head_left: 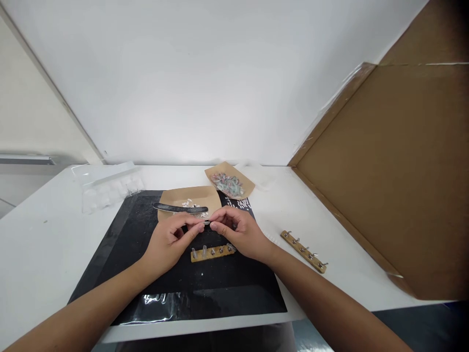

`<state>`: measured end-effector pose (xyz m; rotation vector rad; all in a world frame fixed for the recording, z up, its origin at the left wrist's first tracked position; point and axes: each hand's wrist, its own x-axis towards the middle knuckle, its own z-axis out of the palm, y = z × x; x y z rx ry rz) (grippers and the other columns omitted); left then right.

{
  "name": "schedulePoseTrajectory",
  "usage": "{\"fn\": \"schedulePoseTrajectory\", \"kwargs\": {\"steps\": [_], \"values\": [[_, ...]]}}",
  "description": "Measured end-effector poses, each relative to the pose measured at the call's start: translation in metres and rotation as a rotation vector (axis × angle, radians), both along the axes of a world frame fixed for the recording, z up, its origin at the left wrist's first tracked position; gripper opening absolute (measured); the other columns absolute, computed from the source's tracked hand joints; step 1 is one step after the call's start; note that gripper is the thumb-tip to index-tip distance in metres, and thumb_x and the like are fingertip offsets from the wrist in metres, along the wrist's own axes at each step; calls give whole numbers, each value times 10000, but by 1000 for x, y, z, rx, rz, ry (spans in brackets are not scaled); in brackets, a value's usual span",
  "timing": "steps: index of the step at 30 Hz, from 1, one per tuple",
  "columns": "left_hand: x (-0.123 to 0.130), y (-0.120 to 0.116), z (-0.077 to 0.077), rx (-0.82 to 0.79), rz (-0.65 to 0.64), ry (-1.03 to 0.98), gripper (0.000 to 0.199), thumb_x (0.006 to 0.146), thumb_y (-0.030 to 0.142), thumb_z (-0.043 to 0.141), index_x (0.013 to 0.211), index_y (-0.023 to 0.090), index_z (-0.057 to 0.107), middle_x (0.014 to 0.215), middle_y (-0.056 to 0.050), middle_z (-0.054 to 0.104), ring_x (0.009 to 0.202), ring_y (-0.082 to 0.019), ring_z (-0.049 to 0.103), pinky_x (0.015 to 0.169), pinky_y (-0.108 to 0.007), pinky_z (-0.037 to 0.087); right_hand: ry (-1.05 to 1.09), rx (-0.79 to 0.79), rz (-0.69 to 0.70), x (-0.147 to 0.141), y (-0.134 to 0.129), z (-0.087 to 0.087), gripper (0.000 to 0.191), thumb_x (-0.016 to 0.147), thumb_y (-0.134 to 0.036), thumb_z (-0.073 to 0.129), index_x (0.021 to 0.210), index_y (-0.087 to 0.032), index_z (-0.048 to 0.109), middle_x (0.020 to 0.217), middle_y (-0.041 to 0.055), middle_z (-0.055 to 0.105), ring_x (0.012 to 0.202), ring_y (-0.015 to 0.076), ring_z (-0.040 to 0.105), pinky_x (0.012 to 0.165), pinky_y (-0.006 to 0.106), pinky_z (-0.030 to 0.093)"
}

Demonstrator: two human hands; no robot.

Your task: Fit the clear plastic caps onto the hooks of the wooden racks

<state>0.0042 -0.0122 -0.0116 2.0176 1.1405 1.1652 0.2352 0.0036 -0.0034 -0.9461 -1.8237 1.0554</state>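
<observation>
Left hand (172,239) and right hand (240,232) pinch one tiny nail tip (207,223) together above wooden peg strip (213,252); likely light, slippery, best gripped by edges.

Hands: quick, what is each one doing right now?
Left hand: fingertips pinched on a tiny pale piece.
Right hand: fingertips pinched on the same piece, above the wooden strip.
</observation>
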Motion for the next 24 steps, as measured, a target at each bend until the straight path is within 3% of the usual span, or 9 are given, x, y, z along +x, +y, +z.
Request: {"fn": "schedulePoseTrajectory", "kwargs": {"steps": [5,8,11,13,16,19,21,24], "values": [[-3,3,-1,-1,66,9,178,991,372,674,1017,239,789,922,-19,774,617,-114,630,509,-206,473,-389,337,-134,22,16,1,128,990,-306,669,1105,-260,704,869,16,722,761,181,656,771,331,501],[-5,5,0,19,90,49,170,996,355,660,987,227,772,856,0,753,545,-91,552,494,-204,435,-522,430,-165,39,28,-1,229,962,-202,659,1179,-263,701,917,36,745,832,213,681,821,362,508],[-6,6,0,34,94,88,172,1005,354,647,987,230,765,843,7,742,564,-93,556,513,-207,430,-503,448,-152,50,36,-1,280,945,-116,605,1152,-265,720,1064,55,769,993,238,710,871,372,533],[-6,6,0,53,89,108,172,1010,351,640,995,231,762,856,4,740,603,-102,580,535,-212,438,-464,405,-138,53,37,0,235,947,-132,614,1110,-256,729,1090,51,770,960,219,728,847,350,550],[-5,6,1,94,76,133,163,1014,342,637,995,230,753,884,-2,731,665,-113,608,577,-220,455,-464,322,-151,54,36,2,135,918,-240,729,1052,-247,737,1017,30,773,792,178,719,727,300,542],[-4,7,1,129,56,159,143,1017,320,635,1004,233,748,886,0,719,699,-119,615,621,-229,468,-521,303,-207,53,36,5,103,958,-350,714,933,-256,748,801,-4,752,700,176,681,646,289,496],[-4,7,1,144,50,168,126,1014,306,642,1012,233,745,877,2,717,706,-123,615,635,-235,471,-506,324,-220,53,36,6,170,1031,-325,596,1005,-263,752,790,3,758,727,189,697,687,311,518],[-4,7,0,153,41,177,111,1010,295,651,1020,231,742,865,2,715,708,-127,615,640,-239,477,-438,418,-174,53,37,4,282,1054,-232,489,1228,-262,708,1101,66,783,1018,233,733,905,385,557]]}}
